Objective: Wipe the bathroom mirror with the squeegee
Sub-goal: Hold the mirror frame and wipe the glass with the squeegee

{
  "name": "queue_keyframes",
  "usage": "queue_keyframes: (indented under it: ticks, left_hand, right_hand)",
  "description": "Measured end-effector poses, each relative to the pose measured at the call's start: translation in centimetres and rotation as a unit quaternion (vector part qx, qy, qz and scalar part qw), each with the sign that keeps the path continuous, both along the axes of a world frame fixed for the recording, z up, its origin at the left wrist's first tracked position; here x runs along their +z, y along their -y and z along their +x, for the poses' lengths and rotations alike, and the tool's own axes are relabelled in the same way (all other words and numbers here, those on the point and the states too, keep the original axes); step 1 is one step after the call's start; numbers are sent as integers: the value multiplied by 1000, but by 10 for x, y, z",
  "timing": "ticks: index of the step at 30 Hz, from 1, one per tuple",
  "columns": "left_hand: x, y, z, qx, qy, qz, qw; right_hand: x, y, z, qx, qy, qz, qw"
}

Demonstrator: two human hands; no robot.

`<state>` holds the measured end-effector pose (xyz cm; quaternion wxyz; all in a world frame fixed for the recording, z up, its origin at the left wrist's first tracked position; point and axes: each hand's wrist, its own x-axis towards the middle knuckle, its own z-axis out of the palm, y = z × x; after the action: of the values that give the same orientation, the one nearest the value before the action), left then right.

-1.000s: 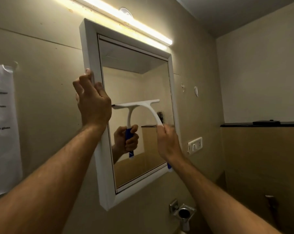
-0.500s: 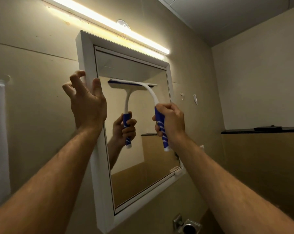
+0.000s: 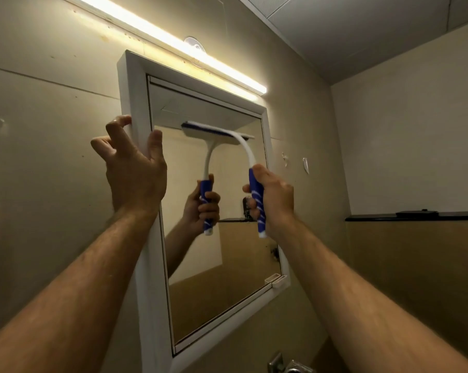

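The right hand (image 3: 273, 197) is wrapped in a tight fist around the blue, white-striped grip of a white plastic squeegee (image 3: 243, 149), whose curved white neck rises from the top of the fist and bends toward the glass. The squeegee's wide head, white with a blue strip along its upper edge, lies flat against the upper part of the rectangular, white-framed bathroom mirror (image 3: 227, 265), up and to the left of the right hand. Whether the blade edge presses hard on the glass cannot be told. The bottom end of the grip sticks out below the fist.

The left hand (image 3: 133, 173) sits on the mirror's left frame rail, level with the squeegee head and just left of it. Its thumb rests on the inner face of the rail next to the glass, while the 4 fingers (image 3: 117, 125) are curled and spread over the rail's outer edge, only loosely closed, holding nothing else.

In the glass between the 2 hands appears the reflection of the right fist and the squeegee handle.

Above both hands a long lit tube light (image 3: 173, 41) runs along the beige wall. Far right of the right hand, a dark ledge (image 3: 415, 216) crosses the side wall at wrist level. Below the right forearm, a small white clip (image 3: 277, 279) sits at the mirror's lower right corner.
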<state>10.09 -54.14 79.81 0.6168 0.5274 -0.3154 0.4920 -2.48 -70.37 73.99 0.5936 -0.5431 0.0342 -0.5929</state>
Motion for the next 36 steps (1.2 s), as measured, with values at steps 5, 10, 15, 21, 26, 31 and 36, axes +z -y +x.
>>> queue_keyframes:
  ticks: [5, 10, 15, 21, 26, 31, 36]
  left_hand:
    - [-1, 0, -1, 5, -5, 4, 1000]
    - [-2, 1, -4, 21, -8, 36, 999]
    - [-10, -2, -34, -179, -65, 72, 979]
    - [-59, 85, -32, -612, -299, 108, 724]
    - [-25, 80, -15, -477, -207, 88, 850]
    - [4, 15, 20, -73, -77, 98, 990]
    - [-26, 33, -12, -249, -126, 94, 956]
  right_hand:
    - [-12, 11, -6, -46, 4, 1, 999]
    - [34, 10, -3, -72, 19, -40, 996]
    - [24, 7, 6, -49, 21, -17, 998]
    - [-10, 15, 1, -56, 4, 0, 998]
    - [35, 12, -11, -77, 11, -68, 995]
    - [21, 8, -7, -52, -12, -48, 997]
    - [-21, 21, -16, -35, -39, -15, 998]
